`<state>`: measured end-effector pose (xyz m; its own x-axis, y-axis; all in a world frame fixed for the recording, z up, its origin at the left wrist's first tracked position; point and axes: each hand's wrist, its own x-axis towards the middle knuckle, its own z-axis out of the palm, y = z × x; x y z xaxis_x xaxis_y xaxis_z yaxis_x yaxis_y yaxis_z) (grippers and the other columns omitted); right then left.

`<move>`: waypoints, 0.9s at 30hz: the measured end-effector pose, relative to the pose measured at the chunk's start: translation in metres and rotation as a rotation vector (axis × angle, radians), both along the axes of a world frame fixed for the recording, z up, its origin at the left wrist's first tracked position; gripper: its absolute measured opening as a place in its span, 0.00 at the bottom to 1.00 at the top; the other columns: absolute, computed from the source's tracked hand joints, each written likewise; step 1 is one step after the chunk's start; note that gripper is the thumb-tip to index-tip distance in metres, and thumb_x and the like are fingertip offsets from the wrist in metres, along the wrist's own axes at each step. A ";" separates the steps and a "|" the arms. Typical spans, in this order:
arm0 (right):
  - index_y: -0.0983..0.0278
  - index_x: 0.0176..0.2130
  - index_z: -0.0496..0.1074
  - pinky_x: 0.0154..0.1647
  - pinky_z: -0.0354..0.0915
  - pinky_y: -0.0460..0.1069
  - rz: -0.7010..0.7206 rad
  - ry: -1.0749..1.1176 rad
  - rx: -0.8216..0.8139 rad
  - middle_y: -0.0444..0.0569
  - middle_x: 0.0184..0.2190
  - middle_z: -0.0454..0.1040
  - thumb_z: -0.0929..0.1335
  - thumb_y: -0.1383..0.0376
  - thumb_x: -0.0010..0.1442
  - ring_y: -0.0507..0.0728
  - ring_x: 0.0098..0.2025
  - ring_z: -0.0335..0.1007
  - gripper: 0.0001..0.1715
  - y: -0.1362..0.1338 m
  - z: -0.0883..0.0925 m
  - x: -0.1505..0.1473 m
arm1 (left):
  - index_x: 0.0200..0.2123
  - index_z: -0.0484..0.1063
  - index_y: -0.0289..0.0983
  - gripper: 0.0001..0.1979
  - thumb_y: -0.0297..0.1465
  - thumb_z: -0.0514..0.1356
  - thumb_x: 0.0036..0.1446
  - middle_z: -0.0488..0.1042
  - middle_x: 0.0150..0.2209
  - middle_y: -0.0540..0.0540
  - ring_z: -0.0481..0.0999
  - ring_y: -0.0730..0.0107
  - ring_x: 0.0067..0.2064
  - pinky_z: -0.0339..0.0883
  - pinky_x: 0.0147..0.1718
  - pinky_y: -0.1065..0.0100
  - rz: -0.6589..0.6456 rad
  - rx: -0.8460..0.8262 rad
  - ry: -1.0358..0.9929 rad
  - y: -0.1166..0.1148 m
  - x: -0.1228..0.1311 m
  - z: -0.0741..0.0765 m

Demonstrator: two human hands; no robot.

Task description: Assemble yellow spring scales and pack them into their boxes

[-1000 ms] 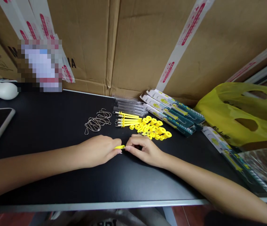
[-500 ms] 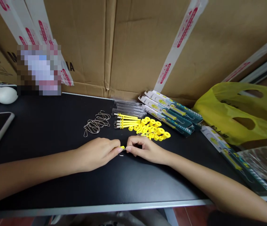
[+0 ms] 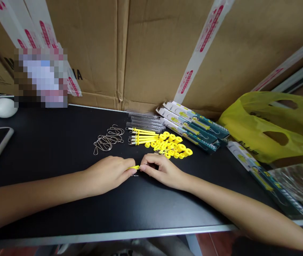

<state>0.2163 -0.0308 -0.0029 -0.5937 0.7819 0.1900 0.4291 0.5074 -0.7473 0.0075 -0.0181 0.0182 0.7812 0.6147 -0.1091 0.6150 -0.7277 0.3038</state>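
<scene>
As the left hand (image 3: pixel 111 175) clasps a yellow piece (image 3: pixel 134 167), the curled right hand (image 3: pixel 166 171) apparently pinches wire (image 3: pixel 145 164)

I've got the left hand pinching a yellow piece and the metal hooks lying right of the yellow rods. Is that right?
Not quite: the metal hooks lie left of the yellow rods, as the head view shows. The left hand does pinch a yellow piece.

A slim yellow plastic piece (image 3: pixel 134 167) is pinched by the bare left hand (image 3: pixel 110 175), its tip at the right hand (image 3: pixel 164 172); silver wire hooks (image 3: pixel 107 141) are strewn across the black tabletop (image 3: pixel 130 209).
</scene>
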 end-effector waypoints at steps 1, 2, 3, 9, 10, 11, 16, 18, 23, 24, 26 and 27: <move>0.65 0.29 0.67 0.30 0.57 0.45 -0.003 -0.006 0.005 0.43 0.24 0.64 0.63 0.59 0.65 0.49 0.27 0.59 0.16 0.000 -0.001 0.000 | 0.31 0.65 0.38 0.15 0.35 0.46 0.67 0.73 0.28 0.50 0.74 0.66 0.31 0.55 0.28 0.68 -0.005 0.008 0.002 0.000 0.000 -0.001; 0.65 0.29 0.67 0.30 0.57 0.45 -0.007 -0.013 0.010 0.43 0.24 0.65 0.63 0.59 0.65 0.49 0.27 0.60 0.16 0.000 -0.001 0.000 | 0.31 0.65 0.38 0.15 0.35 0.46 0.67 0.73 0.28 0.50 0.74 0.66 0.31 0.56 0.28 0.68 -0.009 0.016 0.007 0.000 0.000 -0.001; 0.65 0.28 0.67 0.31 0.57 0.46 -0.013 -0.020 0.016 0.43 0.24 0.65 0.63 0.59 0.64 0.49 0.27 0.60 0.15 -0.001 -0.001 0.000 | 0.32 0.66 0.38 0.15 0.35 0.45 0.67 0.73 0.28 0.50 0.75 0.65 0.30 0.56 0.28 0.68 -0.010 0.029 0.015 0.000 0.000 -0.002; 0.65 0.28 0.66 0.30 0.56 0.46 -0.042 -0.016 -0.004 0.42 0.24 0.64 0.63 0.60 0.64 0.49 0.27 0.59 0.15 -0.002 0.000 -0.003 | 0.33 0.65 0.38 0.14 0.35 0.44 0.67 0.73 0.27 0.49 0.75 0.63 0.30 0.56 0.26 0.68 0.011 0.081 0.100 -0.003 0.002 -0.002; 0.65 0.28 0.66 0.30 0.56 0.45 -0.043 -0.006 -0.018 0.42 0.24 0.64 0.63 0.60 0.64 0.49 0.27 0.59 0.15 -0.002 0.000 -0.003 | 0.34 0.65 0.38 0.14 0.35 0.44 0.67 0.73 0.27 0.49 0.75 0.63 0.30 0.56 0.26 0.68 0.019 0.080 0.106 -0.003 0.002 -0.002; 0.65 0.28 0.66 0.30 0.56 0.45 -0.045 0.002 -0.033 0.42 0.24 0.64 0.63 0.60 0.64 0.49 0.27 0.59 0.15 -0.002 0.000 -0.004 | 0.34 0.66 0.38 0.14 0.35 0.44 0.67 0.74 0.28 0.48 0.75 0.63 0.30 0.57 0.26 0.68 0.027 0.079 0.108 -0.003 0.002 -0.002; 0.64 0.31 0.65 0.28 0.56 0.45 -0.088 0.029 -0.098 0.41 0.25 0.63 0.65 0.58 0.63 0.49 0.27 0.58 0.13 -0.002 -0.001 -0.004 | 0.34 0.66 0.38 0.15 0.34 0.44 0.66 0.74 0.28 0.47 0.76 0.61 0.30 0.60 0.27 0.67 0.042 0.081 0.098 -0.003 0.003 -0.002; 0.64 0.31 0.65 0.28 0.56 0.45 -0.093 0.034 -0.102 0.41 0.25 0.62 0.65 0.57 0.62 0.49 0.27 0.57 0.14 -0.002 -0.001 -0.003 | 0.34 0.67 0.37 0.14 0.34 0.44 0.66 0.74 0.28 0.46 0.76 0.61 0.30 0.61 0.27 0.67 0.044 0.078 0.097 -0.004 0.003 -0.001; 0.64 0.30 0.64 0.29 0.57 0.45 -0.061 0.064 -0.117 0.41 0.24 0.62 0.65 0.57 0.63 0.50 0.27 0.57 0.15 -0.002 -0.003 -0.003 | 0.34 0.66 0.37 0.14 0.34 0.45 0.66 0.74 0.27 0.46 0.76 0.62 0.30 0.62 0.27 0.68 0.037 0.074 0.086 -0.006 0.002 0.000; 0.64 0.29 0.63 0.29 0.57 0.46 -0.058 0.064 -0.114 0.41 0.24 0.62 0.65 0.57 0.63 0.50 0.27 0.57 0.15 -0.002 -0.003 -0.003 | 0.34 0.66 0.37 0.14 0.34 0.45 0.66 0.74 0.27 0.46 0.76 0.62 0.29 0.62 0.27 0.68 0.034 0.067 0.074 -0.006 0.002 0.000; 0.64 0.29 0.64 0.29 0.57 0.46 -0.057 0.058 -0.103 0.41 0.24 0.62 0.65 0.57 0.63 0.50 0.27 0.57 0.15 -0.002 -0.003 -0.003 | 0.33 0.66 0.37 0.13 0.34 0.45 0.66 0.74 0.27 0.47 0.76 0.62 0.29 0.62 0.27 0.67 0.032 0.053 0.053 -0.006 0.002 0.001; 0.64 0.29 0.64 0.29 0.57 0.46 -0.055 0.052 -0.096 0.41 0.24 0.62 0.65 0.57 0.63 0.50 0.27 0.57 0.15 -0.002 -0.003 -0.003 | 0.32 0.66 0.37 0.13 0.34 0.46 0.66 0.73 0.27 0.47 0.76 0.62 0.29 0.63 0.28 0.67 0.032 0.048 0.050 -0.006 0.002 0.001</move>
<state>0.2138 -0.0328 -0.0060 -0.5408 0.8291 0.1419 0.4134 0.4089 -0.8136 0.0094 -0.0239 0.0192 0.7551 0.6450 -0.1176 0.6520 -0.7201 0.2371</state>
